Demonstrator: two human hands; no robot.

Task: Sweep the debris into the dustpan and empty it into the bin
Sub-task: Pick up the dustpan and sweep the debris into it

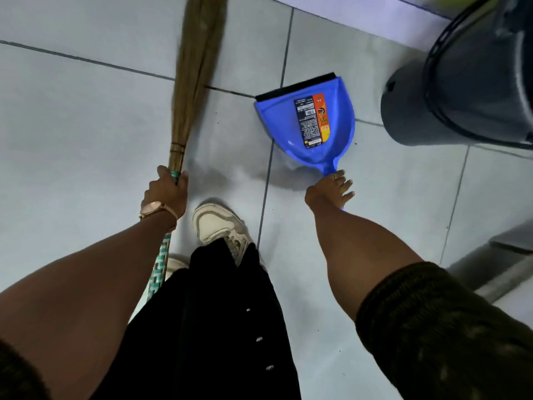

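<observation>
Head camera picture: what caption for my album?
Left hand grips broom, right hand holds blue dustpan beside grey bin.

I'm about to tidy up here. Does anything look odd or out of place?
The blue dustpan still has its retail label stuck inside the scoop. Otherwise nothing stands out: the pan looks empty, and only a few tiny specks lie on the floor beside it.

Your left hand (168,187) is curled into a closed fist around a shaft, knuckles up, forearm bare and stretched forward and down, a rose-gold wristwatch (153,209) on the wrist. Your right hand (331,189) reaches further out on a straight, bare forearm, palm down over a handle, fingers (344,186) loosely spread rather than wrapped, a ring on one. Dark knitted sleeves (432,327) are pushed up both arms.
</observation>
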